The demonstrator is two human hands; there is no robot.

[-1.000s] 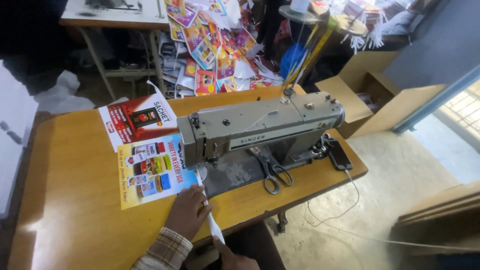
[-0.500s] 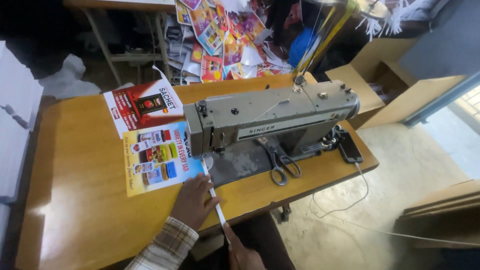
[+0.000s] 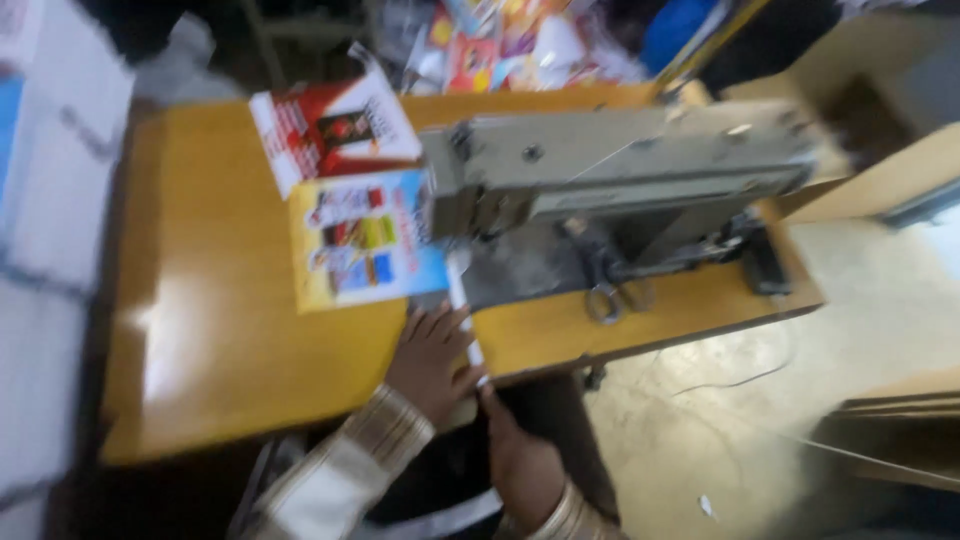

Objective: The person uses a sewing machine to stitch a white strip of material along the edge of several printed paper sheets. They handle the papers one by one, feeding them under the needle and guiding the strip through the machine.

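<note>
**op:** on the near edge of the yellow wooden sewing table (image 3: 230,330) i see my left hand (image 3: 432,360) lying flat, fingers spread and apart, pressing down beside a narrow white strip of tape or trim (image 3: 463,315). that strip runs from under the head of the grey-green metal sewing machine (image 3: 610,165) down toward the table's front edge.

**obs:** and your right hand?

**op:** the right hand (image 3: 520,455) is below the table edge, its fingertips up at the lower end of the white strip. i cannot tell whether it pinches the strip or only touches it; the picture is blurred with motion.

**obs:** what changed over the last second?

**op:** mostly the view. i've leaned in, so the table fills more of the picture. the left hand has kept its place beside the strip, and the right hand has come up from the bottom edge to meet the strip's end. the strip itself lies along the same line as before, so my judgement is that it is being steadied, not yet fed on.

**obs:** what else is on the table?

**op:** a glossy yellow-and-blue printed paper sheet (image 3: 365,240) lies just left of the strip, partly under the machine head, with a red-and-white printed sheet (image 3: 335,125) behind it. a pair of metal scissors (image 3: 612,290) rests on the machine bed to the right, well apart from both hands.
</note>
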